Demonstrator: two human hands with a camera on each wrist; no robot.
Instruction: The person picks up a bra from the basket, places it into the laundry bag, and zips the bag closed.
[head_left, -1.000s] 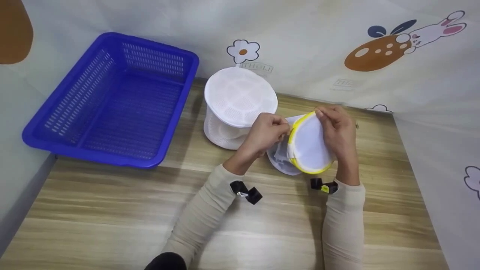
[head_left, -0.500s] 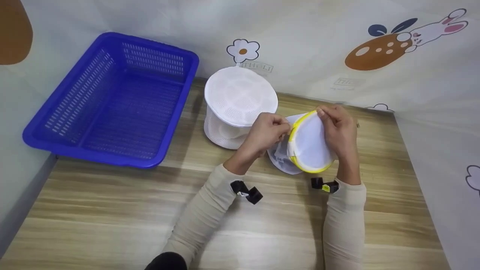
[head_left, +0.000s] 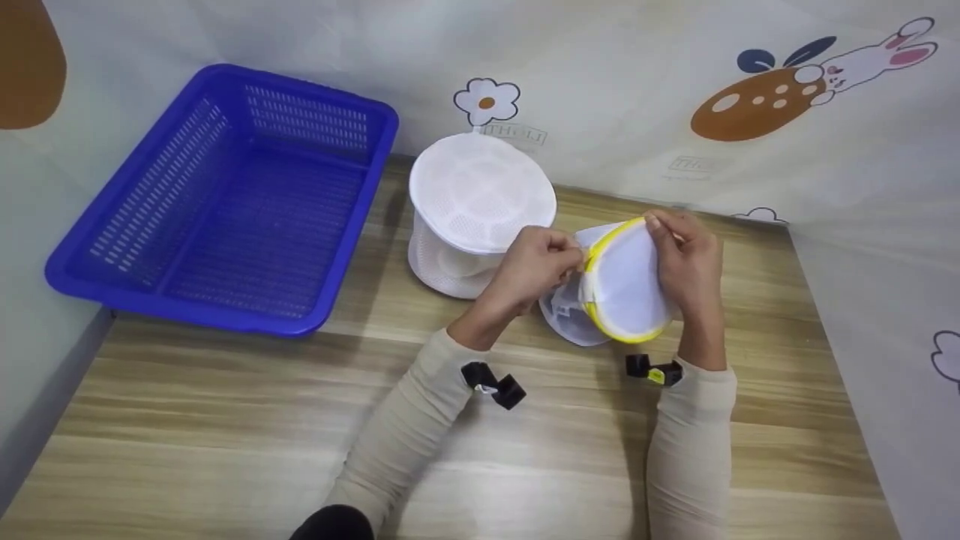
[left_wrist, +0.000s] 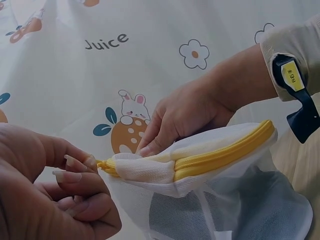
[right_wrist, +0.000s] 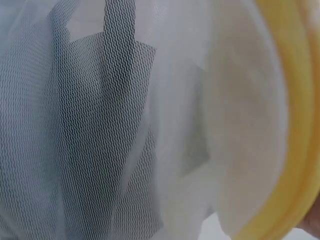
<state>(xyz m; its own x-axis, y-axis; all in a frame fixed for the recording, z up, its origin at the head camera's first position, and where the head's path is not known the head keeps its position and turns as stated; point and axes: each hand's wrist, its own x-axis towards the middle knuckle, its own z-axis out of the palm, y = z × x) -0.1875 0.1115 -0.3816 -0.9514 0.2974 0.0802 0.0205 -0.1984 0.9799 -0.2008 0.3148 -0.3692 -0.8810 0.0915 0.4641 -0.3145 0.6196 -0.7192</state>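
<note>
A white mesh laundry bag (head_left: 634, 289) stands at the right of the table in the head view, its round top tilted up and edged by a yellow zipper (left_wrist: 225, 154). My left hand (head_left: 531, 264) pinches the zipper's end, beside a white fabric tab (left_wrist: 145, 169). With thumb and fingers my right hand (head_left: 691, 259) grips the far right rim of the same bag. Mesh and the blurred yellow edge fill the right wrist view.
Another white mesh bag (head_left: 484, 191), drum-shaped, stands left of my hands. Farther left is a large blue plastic basket (head_left: 187, 315) with slotted sides. Patterned sheeting (head_left: 615, 97) rises behind the wooden table (head_left: 225, 435).
My right hand and the bag's top have shifted slightly right and away from me. More of the zipper shows between the hands. My left hand has barely moved, still pinching the zipper's end.
</note>
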